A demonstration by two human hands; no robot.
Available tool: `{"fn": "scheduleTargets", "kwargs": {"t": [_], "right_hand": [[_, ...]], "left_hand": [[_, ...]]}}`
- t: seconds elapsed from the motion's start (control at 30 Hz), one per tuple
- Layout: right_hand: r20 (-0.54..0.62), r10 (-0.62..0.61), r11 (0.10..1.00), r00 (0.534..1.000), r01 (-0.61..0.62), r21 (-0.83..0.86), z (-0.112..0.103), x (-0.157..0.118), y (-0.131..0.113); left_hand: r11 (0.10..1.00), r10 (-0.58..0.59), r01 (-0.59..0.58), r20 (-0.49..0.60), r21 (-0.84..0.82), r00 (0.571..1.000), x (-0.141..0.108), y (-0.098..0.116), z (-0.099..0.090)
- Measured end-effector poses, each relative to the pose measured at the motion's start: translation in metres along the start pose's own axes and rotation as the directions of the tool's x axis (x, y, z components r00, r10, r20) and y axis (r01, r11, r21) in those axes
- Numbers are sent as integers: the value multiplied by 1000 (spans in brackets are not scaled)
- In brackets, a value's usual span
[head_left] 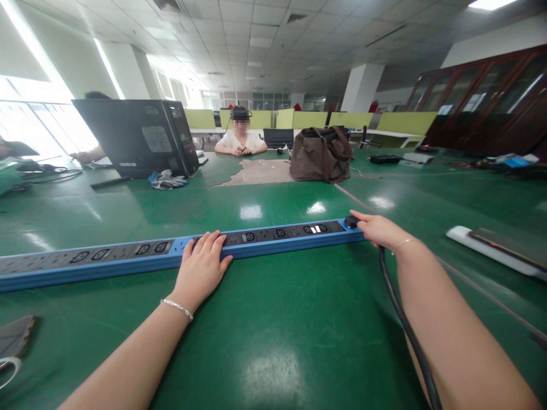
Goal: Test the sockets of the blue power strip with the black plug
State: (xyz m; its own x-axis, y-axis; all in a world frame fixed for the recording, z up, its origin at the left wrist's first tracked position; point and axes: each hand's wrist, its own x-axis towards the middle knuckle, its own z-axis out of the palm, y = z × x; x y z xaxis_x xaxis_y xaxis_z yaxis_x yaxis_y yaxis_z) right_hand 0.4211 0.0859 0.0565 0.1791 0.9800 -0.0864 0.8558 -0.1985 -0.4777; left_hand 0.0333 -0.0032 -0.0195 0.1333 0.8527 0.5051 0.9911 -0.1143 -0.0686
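A long blue power strip (pixel 273 245) with black sockets lies across the green table, running out of view at the left. My left hand (pixel 204 256) is closed over its middle, the fingers across the top and the thumb at the near side. At the strip's right end is a dark round fitting (pixel 351 221). My right hand (pixel 378 230) is closed there around a thick black cord (pixel 395 299), index finger stretched over the fitting. The cord hangs down beside my right forearm. How the cord meets the fitting is hidden by the hand.
A black computer case (pixel 137 136) stands back left, with gloves (pixel 167 180) before it. A brown bag (pixel 321 154) sits back centre. Across the table sits a person (pixel 240 139). A white bar-shaped object (pixel 465 236) lies right; a tape roll (pixel 9 367) lies near left.
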Motion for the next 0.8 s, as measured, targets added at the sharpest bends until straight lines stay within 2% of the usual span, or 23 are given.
{"fn": "scheduleTargets", "kwargs": {"t": [0.3, 0.5, 0.8], "right_hand": [[0, -17, 996, 1000, 17, -83, 4, 2, 1], [-87, -116, 962, 989, 90, -257, 9, 10, 9], [-101, -31, 925, 994, -10, -379, 17, -1, 2]], "left_hand": [[1000, -12, 12, -1, 7, 1000, 0, 1, 1], [1000, -16, 16, -6, 1, 1000, -1, 3, 0], [1000, -23, 23, -14, 4, 1000, -1, 3, 1]]}}
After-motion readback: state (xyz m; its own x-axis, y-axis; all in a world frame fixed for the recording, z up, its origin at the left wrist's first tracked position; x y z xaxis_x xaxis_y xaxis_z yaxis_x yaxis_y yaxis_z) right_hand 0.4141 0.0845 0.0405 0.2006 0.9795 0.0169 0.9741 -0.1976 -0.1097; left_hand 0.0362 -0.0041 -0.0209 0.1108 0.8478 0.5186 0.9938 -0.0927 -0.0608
